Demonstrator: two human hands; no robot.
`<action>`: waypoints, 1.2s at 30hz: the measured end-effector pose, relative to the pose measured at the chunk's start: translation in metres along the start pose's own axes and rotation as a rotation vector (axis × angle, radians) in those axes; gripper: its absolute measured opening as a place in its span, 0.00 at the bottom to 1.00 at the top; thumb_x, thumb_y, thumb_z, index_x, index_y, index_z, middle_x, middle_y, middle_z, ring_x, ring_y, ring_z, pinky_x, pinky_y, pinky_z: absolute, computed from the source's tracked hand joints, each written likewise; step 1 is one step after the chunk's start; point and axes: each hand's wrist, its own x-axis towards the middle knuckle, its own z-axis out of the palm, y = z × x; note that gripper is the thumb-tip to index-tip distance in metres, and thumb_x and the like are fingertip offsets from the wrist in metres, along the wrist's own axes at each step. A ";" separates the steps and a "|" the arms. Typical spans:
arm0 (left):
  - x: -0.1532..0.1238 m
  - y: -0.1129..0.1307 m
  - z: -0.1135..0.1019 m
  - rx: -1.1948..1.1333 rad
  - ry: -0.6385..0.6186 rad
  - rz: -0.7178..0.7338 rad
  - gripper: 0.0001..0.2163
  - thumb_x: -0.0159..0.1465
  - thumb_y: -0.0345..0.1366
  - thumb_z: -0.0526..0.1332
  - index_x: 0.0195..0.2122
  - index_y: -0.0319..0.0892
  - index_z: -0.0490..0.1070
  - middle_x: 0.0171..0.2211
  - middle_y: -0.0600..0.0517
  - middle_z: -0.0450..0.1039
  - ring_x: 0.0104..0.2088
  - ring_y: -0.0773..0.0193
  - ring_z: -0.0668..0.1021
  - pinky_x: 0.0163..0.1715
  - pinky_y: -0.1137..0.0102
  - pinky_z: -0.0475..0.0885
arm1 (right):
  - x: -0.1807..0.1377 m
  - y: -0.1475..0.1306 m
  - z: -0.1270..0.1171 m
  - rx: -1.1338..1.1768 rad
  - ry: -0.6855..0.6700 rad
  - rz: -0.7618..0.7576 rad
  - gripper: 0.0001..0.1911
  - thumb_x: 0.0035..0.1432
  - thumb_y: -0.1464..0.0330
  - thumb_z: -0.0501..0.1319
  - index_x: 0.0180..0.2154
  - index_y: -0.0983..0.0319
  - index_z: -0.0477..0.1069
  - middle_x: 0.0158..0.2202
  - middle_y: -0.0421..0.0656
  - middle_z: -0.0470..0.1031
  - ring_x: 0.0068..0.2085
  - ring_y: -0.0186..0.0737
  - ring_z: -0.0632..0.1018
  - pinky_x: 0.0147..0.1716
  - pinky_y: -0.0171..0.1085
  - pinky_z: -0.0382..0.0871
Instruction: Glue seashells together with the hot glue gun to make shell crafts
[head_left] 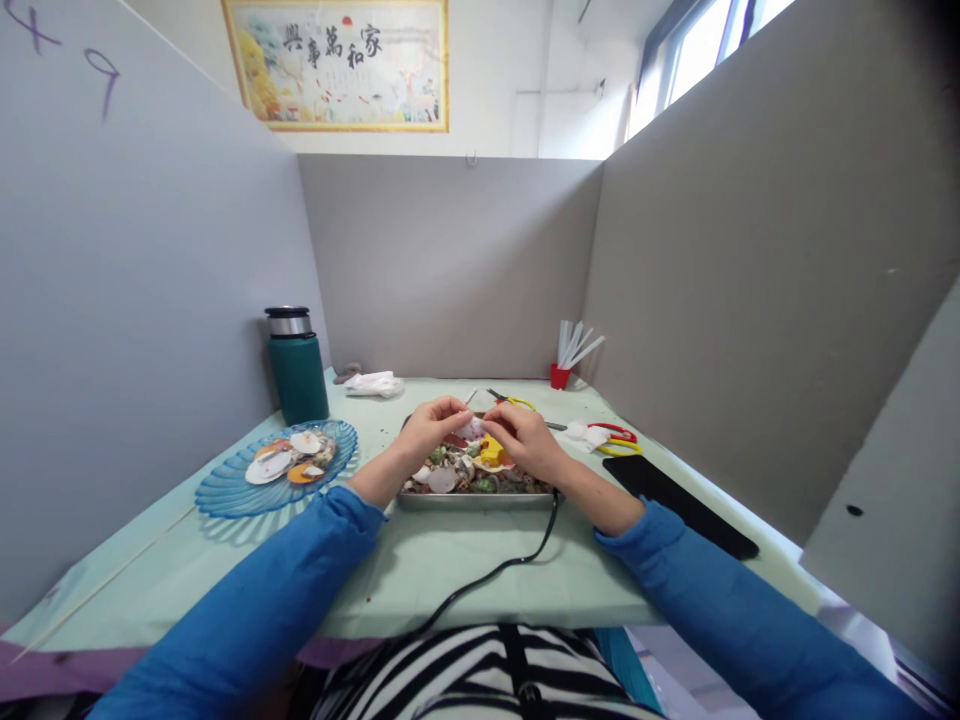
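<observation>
Both my hands meet over a metal tray (480,498) full of seashells. My left hand (429,428) and my right hand (520,436) pinch a pale pinkish shell (472,430) between their fingertips, held just above the pile. Under my right hand lies a yellow object (492,452) among the shells. My sleeves are blue. A black cable (495,572) runs from the tray area toward my body.
A blue glass plate (225,490) with several shells sits left. A green thermos (298,368) stands behind it beside a crumpled tissue (373,383). Yellow scissors (517,402), red-yellow scissors (619,440), a red cup of white sticks (561,375) and a black phone (686,503) are right. Grey partitions surround the table.
</observation>
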 end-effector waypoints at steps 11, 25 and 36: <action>0.001 0.000 0.001 0.017 -0.007 -0.049 0.16 0.51 0.45 0.66 0.34 0.37 0.72 0.30 0.51 0.72 0.31 0.65 0.75 0.29 0.70 0.73 | 0.000 0.001 0.001 -0.054 0.020 -0.002 0.09 0.61 0.68 0.53 0.31 0.62 0.68 0.27 0.40 0.70 0.29 0.34 0.69 0.30 0.33 0.59; 0.003 -0.003 0.002 0.120 0.013 0.013 0.15 0.50 0.44 0.66 0.31 0.37 0.71 0.27 0.52 0.71 0.28 0.67 0.74 0.25 0.72 0.72 | 0.001 0.001 0.001 -0.069 0.060 -0.029 0.07 0.61 0.69 0.54 0.30 0.62 0.68 0.28 0.40 0.70 0.30 0.34 0.69 0.30 0.33 0.58; 0.004 -0.006 0.000 0.085 0.008 -0.039 0.15 0.49 0.42 0.66 0.34 0.36 0.73 0.29 0.50 0.74 0.29 0.66 0.75 0.28 0.71 0.72 | 0.000 0.002 0.000 -0.086 0.041 -0.019 0.08 0.60 0.69 0.54 0.30 0.62 0.68 0.28 0.40 0.71 0.29 0.34 0.69 0.30 0.33 0.58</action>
